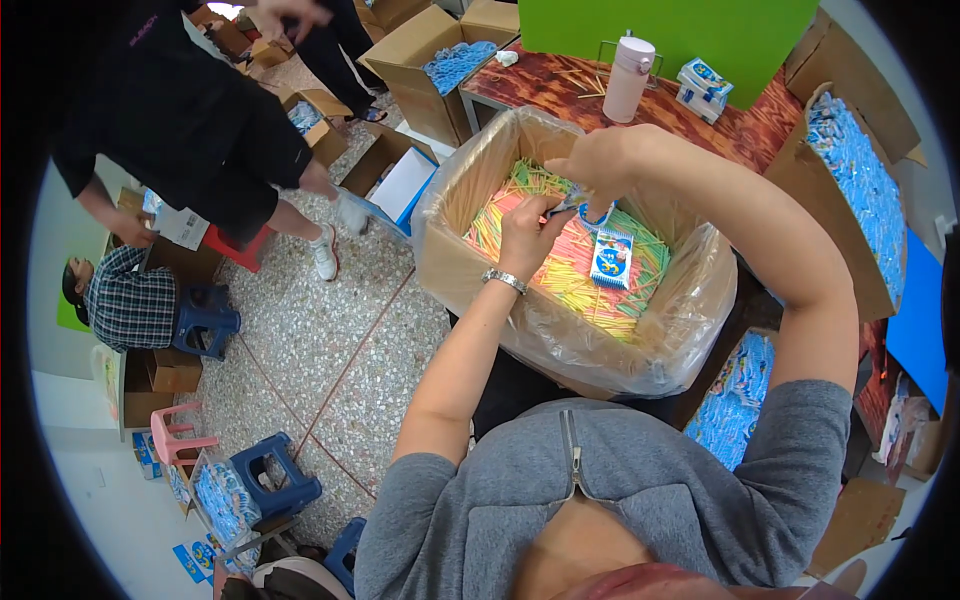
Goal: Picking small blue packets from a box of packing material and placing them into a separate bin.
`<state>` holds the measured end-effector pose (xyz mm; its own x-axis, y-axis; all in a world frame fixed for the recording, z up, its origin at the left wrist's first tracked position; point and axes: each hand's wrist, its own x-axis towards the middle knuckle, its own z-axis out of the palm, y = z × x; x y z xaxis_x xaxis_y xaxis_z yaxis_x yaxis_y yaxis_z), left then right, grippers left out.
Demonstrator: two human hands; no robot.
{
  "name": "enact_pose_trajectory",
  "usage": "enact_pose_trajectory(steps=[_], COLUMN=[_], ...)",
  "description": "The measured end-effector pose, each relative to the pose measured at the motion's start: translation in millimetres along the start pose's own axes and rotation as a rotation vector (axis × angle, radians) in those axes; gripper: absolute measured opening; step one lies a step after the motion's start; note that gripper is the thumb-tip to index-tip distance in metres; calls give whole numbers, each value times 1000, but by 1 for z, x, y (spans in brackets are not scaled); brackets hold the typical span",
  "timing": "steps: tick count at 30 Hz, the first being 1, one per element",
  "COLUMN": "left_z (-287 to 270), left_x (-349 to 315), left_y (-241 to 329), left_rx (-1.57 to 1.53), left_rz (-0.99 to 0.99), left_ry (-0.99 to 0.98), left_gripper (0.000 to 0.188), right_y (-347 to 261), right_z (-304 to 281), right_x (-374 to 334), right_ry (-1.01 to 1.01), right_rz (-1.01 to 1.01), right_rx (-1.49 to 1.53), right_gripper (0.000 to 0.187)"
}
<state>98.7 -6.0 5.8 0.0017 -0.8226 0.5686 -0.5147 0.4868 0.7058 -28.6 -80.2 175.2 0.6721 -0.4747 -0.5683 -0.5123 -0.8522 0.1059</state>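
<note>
My left hand [528, 238], a metal watch band at its wrist, pinches a small blue-and-white packet [570, 203] over the box. From the right, my right hand [603, 165] reaches across just above that packet. Its fingers are bent and partly hidden, so what they grip does not show. Below both hands lie many thin pink, yellow and green sticks [568, 285] in a carton lined with a clear plastic bag [655, 355]. Another blue-and-white packet [612, 259] rests flat on the sticks, right of my left hand.
Behind the carton, a reddish-brown table [545, 78] bears a pink flask [629, 80] and a few packets [704, 88]. Cartons of blue packets [855, 165] stand at the right. Blue stools [275, 480] are on the speckled floor at left. A person in black [190, 110] stands left; others are nearby.
</note>
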Motion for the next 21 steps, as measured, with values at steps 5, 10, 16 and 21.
enact_pose_trajectory(steps=[5,10,16,21], left_z=[-5,-4,-1,-7], left_x=[1,1,3,9], left_y=[-1,-7,-6,-5], left_rx=[-364,-480,-434,-465], left_rz=[-329,-304,-188,-153], left_ry=[-88,-101,-57,-65], left_gripper=[14,15,18,16], right_y=[10,8,7,-6], right_z=[5,42,55,45], right_x=[-15,-11,0,-8], right_ry=[199,533,870,849], right_rz=[38,-41,-143,-154], right_rx=[0,97,218,73], right_gripper=[86,75,48,44])
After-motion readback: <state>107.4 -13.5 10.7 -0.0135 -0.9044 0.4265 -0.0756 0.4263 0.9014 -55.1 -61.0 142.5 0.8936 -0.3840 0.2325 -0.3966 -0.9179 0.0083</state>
